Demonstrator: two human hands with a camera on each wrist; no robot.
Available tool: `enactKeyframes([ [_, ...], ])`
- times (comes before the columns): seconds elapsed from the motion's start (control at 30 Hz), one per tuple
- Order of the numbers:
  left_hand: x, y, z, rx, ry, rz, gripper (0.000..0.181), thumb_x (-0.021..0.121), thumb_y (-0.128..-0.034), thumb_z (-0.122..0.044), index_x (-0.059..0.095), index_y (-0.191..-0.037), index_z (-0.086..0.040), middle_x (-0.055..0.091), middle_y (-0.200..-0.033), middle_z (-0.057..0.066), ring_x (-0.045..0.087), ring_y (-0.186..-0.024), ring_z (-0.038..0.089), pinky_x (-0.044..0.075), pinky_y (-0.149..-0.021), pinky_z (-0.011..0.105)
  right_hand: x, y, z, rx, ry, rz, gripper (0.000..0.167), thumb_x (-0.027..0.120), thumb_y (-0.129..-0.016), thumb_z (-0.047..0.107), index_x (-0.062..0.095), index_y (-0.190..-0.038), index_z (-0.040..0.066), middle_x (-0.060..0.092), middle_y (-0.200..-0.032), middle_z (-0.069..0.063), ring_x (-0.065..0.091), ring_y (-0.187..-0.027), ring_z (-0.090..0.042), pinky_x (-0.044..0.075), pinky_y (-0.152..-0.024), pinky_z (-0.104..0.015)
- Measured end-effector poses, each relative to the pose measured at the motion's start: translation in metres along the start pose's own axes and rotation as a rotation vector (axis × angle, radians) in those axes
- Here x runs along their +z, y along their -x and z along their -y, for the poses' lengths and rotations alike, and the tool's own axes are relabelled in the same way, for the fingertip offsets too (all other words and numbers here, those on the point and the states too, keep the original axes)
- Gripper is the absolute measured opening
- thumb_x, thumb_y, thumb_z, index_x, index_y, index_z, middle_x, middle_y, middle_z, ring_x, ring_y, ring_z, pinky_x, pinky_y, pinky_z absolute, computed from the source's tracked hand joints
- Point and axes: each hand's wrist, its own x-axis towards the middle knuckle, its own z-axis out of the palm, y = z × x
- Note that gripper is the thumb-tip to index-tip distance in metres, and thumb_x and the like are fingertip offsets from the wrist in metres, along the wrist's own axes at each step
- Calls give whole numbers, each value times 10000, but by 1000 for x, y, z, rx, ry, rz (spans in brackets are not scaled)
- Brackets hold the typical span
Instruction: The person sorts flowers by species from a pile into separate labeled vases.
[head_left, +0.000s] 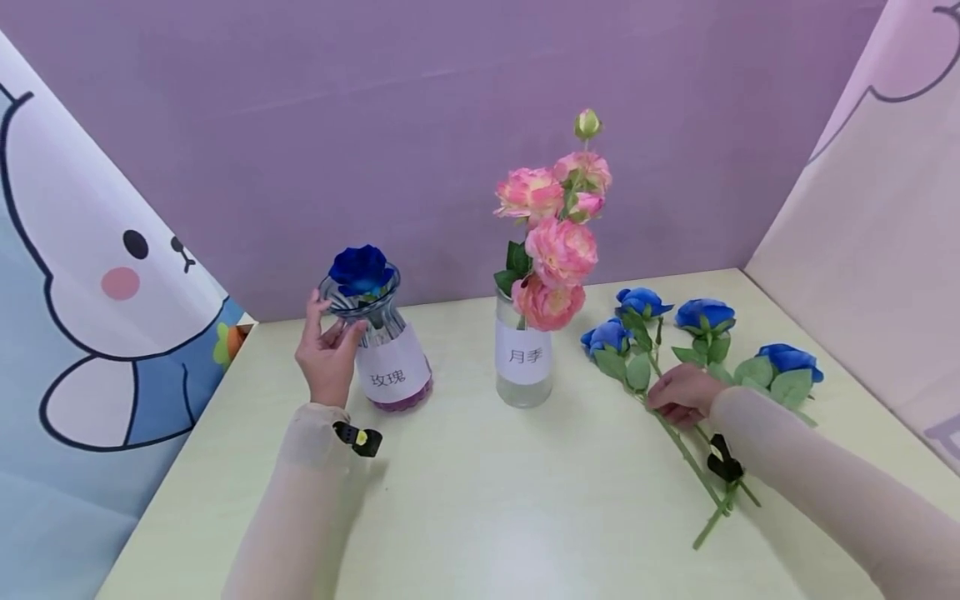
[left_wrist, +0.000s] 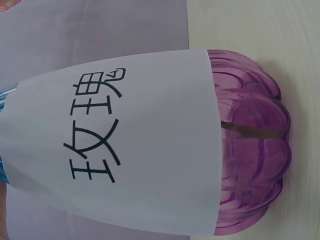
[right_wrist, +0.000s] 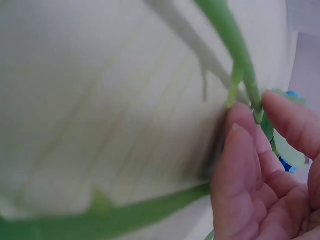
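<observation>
My left hand point(head_left: 327, 357) grips a glass vase point(head_left: 408, 395) by its flared neck, thumb in front and fingers near the rim. A blue rose point(head_left: 362, 271) stands in this vase, its bloom at the mouth. In the left wrist view the vase's purple ribbed base point(left_wrist: 255, 165) shows below a white label point(left_wrist: 160, 140). On the right side of the table, my right hand point(head_left: 686, 394) pinches a green rose stem point(right_wrist: 227, 32) between thumb and fingers. Several blue roses point(head_left: 639, 302) lie around that hand, their stems crossing near the front.
A clear glass vase point(head_left: 524, 393) with a white label holds pink flowers point(head_left: 561, 250) at the middle of the table point(head_left: 525, 500). A purple backdrop point(head_left: 420, 150) rises behind, and printed cloth panels point(head_left: 82, 283) flank both sides.
</observation>
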Motion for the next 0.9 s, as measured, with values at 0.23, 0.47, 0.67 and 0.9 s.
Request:
enactKeyframes([
  [0.23,0,1,1,12,5,-1,473,707,-864,-99,540,-1300,-25,380,-1498,-68,621,-963,10,500,-869,153,6,-1,2,-15,-11,23,56,665,-780,-8,634,-825,-21,566,-621,-13,527,-524,-99,509,-507,-222],
  [0.47,1,0,-1,47,10,-6,458,712,-857,-84,538,-1271,10,374,-1508,-13,611,-928,-35,500,-862,146,10,-3,6,-23,-78,51,97,641,-786,-49,606,-731,22,564,-595,-16,542,-499,-76,517,-509,-186],
  [0.67,1,-1,-1,59,8,-4,459,709,-857,-85,539,-1271,16,373,-1511,36,625,-973,30,502,-862,151,13,-4,3,-63,-205,85,163,625,-841,-48,581,-987,-105,598,-683,-16,563,-560,-68,539,-552,-185],
  [0.9,0,-1,1,71,5,7,464,711,-858,-105,530,-1263,34,367,-1514,24,606,-926,-43,497,-845,123,19,-3,1,-201,-415,89,416,540,-928,-46,358,-1256,-224,620,-868,-26,620,-722,-104,580,-677,-231],
])
